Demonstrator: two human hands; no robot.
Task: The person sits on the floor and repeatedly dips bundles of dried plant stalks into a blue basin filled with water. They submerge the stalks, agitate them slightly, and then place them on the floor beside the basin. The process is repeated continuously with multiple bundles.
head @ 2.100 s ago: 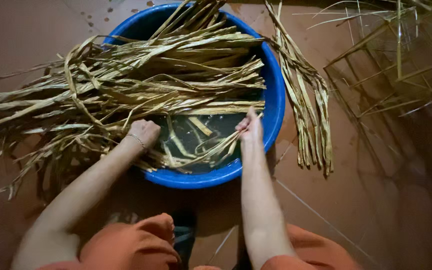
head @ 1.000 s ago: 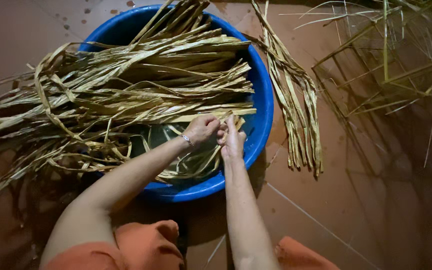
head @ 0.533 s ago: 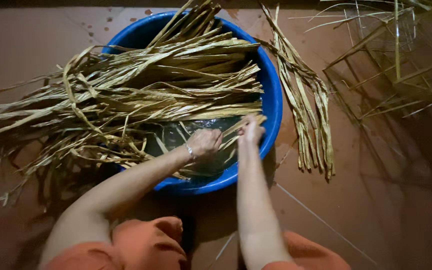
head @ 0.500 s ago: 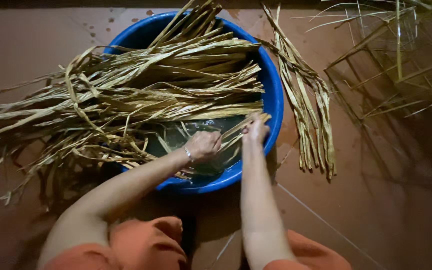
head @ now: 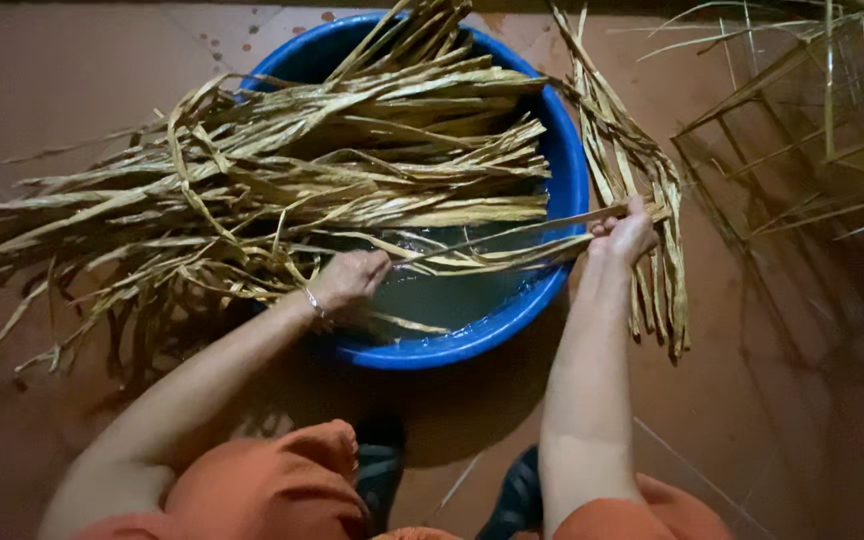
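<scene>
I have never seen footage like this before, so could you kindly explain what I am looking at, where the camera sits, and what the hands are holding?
There is no machine here: a person works with two bare hands, filmed by one camera worn on the head and looking down. On the reddish-brown floor stands a round blue basin with water in it, and a big bundle of dried straw-coloured leaf strips lies across it, spilling out to the left. The left hand and the right hand each grip one end of a long strip stretched over the water. A smaller bundle hangs beside the basin, with a thin stick frame beyond.
</scene>
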